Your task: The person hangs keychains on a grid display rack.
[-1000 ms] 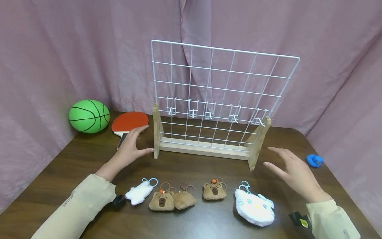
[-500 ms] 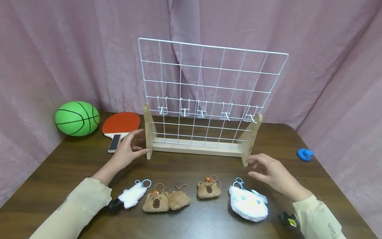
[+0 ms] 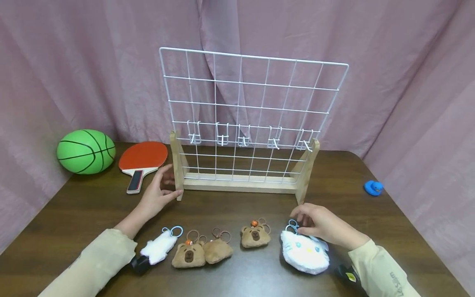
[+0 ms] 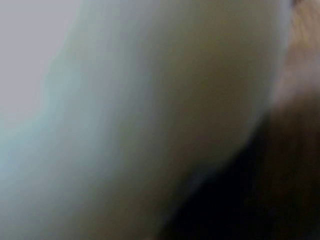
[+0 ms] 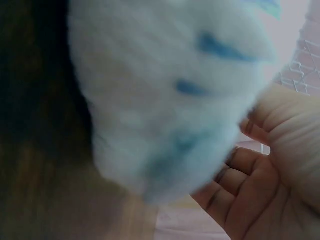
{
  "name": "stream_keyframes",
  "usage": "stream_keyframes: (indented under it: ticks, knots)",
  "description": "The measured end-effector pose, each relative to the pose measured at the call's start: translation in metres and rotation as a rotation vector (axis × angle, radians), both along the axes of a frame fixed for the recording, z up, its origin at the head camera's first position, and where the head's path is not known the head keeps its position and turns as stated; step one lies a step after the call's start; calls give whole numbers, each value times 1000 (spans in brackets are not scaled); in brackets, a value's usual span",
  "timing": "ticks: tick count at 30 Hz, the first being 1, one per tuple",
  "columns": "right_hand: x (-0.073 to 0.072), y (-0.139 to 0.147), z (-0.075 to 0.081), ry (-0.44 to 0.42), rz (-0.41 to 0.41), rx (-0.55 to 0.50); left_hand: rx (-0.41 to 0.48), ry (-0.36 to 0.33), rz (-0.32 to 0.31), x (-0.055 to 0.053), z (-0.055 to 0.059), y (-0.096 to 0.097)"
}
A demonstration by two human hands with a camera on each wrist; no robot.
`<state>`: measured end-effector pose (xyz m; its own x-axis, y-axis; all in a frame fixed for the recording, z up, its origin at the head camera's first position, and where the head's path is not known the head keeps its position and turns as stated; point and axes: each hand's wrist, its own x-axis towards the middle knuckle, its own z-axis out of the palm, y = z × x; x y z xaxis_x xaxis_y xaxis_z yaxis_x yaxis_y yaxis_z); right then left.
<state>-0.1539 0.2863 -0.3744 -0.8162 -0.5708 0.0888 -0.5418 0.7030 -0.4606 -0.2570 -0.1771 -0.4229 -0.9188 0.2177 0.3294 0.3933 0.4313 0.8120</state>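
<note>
My left hand (image 3: 157, 192) is at the left wooden leg of a white wire grid rack (image 3: 241, 103). Its thumb lies across the front of the leg, with the fingers bent round at the left. My right hand (image 3: 320, 220) hovers over a white plush cat keychain (image 3: 304, 253), thumb and fingers apart beside its blue ring (image 3: 292, 225). In the right wrist view the plush (image 5: 160, 85) fills much of the picture and partly covers the fingers. The left wrist view is a blur of sleeve (image 4: 125, 120).
Several white hooks hang on the grid. Before it lie a white plush keychain (image 3: 159, 247), two capybara keychains (image 3: 189, 255) (image 3: 255, 236) and a brown plush (image 3: 218, 250). Around are a green ball (image 3: 86, 152), a red paddle (image 3: 144, 156) and a blue duck (image 3: 373, 188).
My right hand has moved left and down from beside the rack to the white cat keychain. My left fingers have curled closer round the rack's leg. The head view has shifted right.
</note>
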Motion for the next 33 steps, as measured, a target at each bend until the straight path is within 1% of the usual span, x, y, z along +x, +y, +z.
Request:
stream_keyframes:
  ticks: [4,9,16,21,25,29,33]
  knots:
    - [0,-3,-5,10,24,27,4,19,9,2,-3,2]
    - [-1,-7,-10,41,8,78,18,37,9,6,-5,2]
    - [-1,-10,-12,54,-15,108,8,68,18,3,-5,3]
    - [-1,-11,-13,52,-34,87,12,72,13,1,-7,4]
    - [-1,-11,-13,27,-53,53,9,67,9,0,-8,5]
    - [-1,-11,-15,-37,-67,9,2,55,9,1,-7,4]
    - [-1,-12,-17,-74,-62,-22,-1,42,17,1,-7,2]
